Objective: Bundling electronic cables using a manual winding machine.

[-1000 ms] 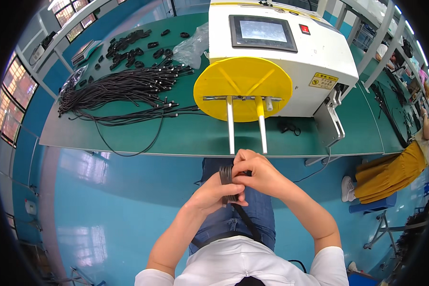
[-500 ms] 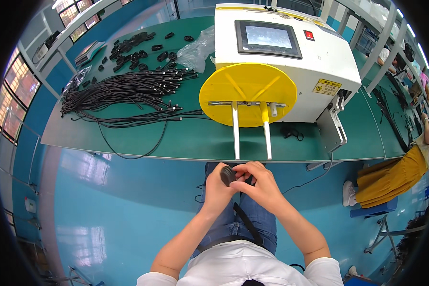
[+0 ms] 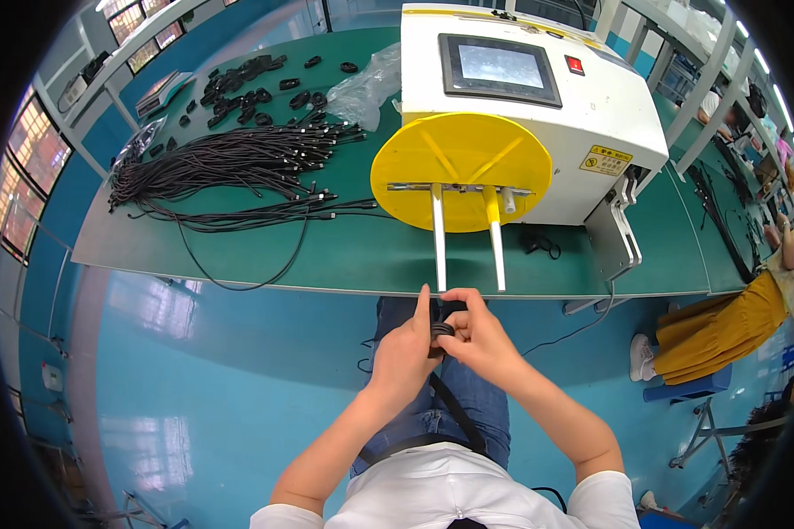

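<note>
Over my lap, just in front of the table edge, a small coil of black cable (image 3: 442,330) is held between my two hands. My left hand (image 3: 403,354) grips its left side, one finger stretched up toward the table edge. From the right, my right hand (image 3: 480,340) is closed on the coil with bent fingers. Parts of the coil are hidden behind the fingers. Beyond the hands stands a white winding machine with a yellow disc (image 3: 461,159), from which two prongs (image 3: 498,251) reach toward me.
A bundle of black cables (image 3: 229,163) lies on the green table (image 3: 362,264), with several small coiled cables (image 3: 238,104) and a clear plastic bag (image 3: 362,95) behind. Black scissors (image 3: 543,246) lie beneath the machine's body (image 3: 582,97). A person in a mustard skirt (image 3: 723,326) sits at the right.
The coil has turned in my hands and sits a little lower and further right. A left finger now points up, and the right fingers have shifted around the coil.
</note>
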The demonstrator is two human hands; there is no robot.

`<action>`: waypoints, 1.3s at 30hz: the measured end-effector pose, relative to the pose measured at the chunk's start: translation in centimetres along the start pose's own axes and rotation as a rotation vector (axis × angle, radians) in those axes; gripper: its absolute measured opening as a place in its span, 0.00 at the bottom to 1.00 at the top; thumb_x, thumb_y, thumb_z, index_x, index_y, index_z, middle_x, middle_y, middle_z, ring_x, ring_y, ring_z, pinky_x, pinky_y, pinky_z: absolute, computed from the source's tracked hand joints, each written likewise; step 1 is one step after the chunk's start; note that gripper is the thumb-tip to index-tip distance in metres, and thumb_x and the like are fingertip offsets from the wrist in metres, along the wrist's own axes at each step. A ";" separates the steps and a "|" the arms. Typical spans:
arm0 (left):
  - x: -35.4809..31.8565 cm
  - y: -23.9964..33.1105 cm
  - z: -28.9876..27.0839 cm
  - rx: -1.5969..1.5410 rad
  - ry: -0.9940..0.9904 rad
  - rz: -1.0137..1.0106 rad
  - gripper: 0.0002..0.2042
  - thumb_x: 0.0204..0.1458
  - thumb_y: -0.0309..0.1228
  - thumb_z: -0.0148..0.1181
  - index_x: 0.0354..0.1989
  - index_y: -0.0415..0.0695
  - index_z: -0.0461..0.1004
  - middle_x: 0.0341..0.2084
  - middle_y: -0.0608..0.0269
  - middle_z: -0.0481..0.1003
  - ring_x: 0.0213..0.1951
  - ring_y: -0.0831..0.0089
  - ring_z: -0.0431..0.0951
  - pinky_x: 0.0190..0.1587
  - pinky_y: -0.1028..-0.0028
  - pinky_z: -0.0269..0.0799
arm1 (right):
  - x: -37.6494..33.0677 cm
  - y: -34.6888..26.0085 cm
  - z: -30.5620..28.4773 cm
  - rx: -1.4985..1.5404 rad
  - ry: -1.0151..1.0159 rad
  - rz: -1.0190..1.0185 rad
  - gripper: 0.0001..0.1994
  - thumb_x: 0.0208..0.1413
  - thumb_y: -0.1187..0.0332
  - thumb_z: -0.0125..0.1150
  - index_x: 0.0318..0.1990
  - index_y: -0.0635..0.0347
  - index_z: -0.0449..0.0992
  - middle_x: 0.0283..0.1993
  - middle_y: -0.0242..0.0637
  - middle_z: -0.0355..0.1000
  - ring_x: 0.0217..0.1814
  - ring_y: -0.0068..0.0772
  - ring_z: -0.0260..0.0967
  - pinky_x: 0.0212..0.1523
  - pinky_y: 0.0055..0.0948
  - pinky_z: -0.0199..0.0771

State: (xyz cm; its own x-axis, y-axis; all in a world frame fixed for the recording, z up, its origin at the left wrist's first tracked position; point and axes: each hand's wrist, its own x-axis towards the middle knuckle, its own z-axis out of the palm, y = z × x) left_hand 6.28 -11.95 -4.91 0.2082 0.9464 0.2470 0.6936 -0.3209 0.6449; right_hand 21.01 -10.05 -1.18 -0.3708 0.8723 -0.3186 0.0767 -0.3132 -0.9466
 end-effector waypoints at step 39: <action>-0.9 -1.9 -3.0 -1.364 -0.331 -0.405 0.19 0.59 0.29 0.50 0.59 0.39 0.65 0.23 0.66 0.68 0.22 0.84 0.59 0.22 0.84 0.53 | 0.2 1.1 -0.7 -0.677 0.147 -0.642 0.13 0.48 0.79 0.57 0.44 0.65 0.71 0.40 0.45 0.73 0.40 0.49 0.72 0.38 0.37 0.73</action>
State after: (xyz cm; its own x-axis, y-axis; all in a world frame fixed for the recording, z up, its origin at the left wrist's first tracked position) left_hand 2.71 -12.33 -4.21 0.4380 0.8833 -0.1668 -0.3972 0.3566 0.8456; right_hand 21.68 -9.91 -2.30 -0.4119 0.8553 0.3144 0.4370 0.4882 -0.7555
